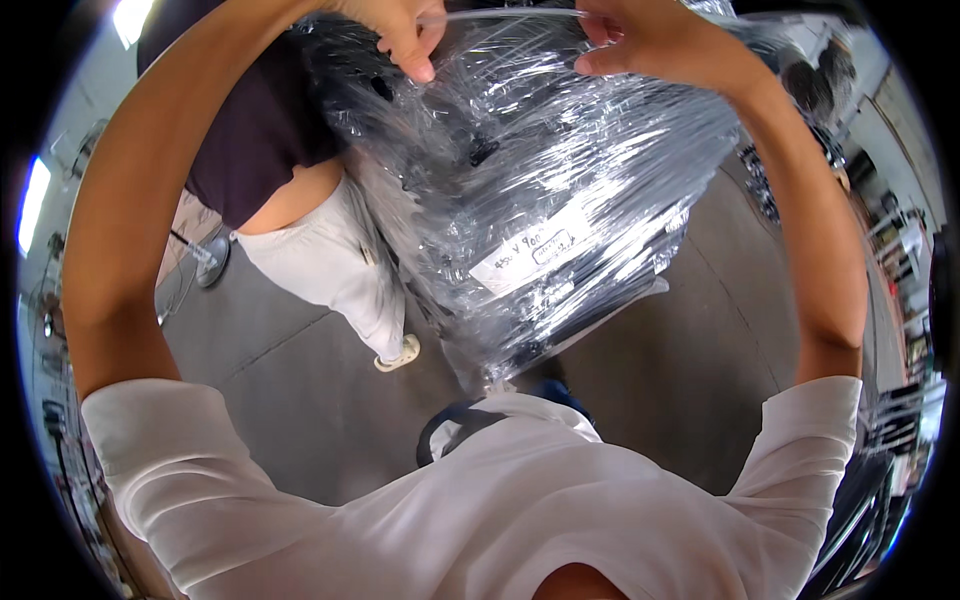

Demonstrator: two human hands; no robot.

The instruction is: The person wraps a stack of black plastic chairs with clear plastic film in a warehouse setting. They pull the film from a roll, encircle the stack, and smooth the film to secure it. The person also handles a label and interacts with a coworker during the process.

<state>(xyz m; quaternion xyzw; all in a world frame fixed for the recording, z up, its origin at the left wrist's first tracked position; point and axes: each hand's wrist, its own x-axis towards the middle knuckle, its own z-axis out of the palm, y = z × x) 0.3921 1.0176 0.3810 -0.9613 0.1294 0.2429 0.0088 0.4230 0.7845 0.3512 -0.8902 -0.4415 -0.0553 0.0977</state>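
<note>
A tall stack wrapped in clear, shiny stretch film (590, 150) stands in front of me, with dark contents showing through. A white paper label (530, 250) with handwriting lies under the film on the near side. Above the stack's top, a twisted strand of clear film (510, 14) runs taut between my two hands. My left hand (405, 35) grips its left end, fingers curled and thumb pointing down. My right hand (660, 45) pinches the other end between thumb and fingers. Both hands reach the upper edge of the view, so part of the left one is cut off.
Close at the left of the stack stands another person in a dark top, light trousers (320, 250) and a pale clog (398, 353). A stand with a round metal base (210, 262) is behind them. Grey floor (700, 350) surrounds the stack; racks and equipment line the right side.
</note>
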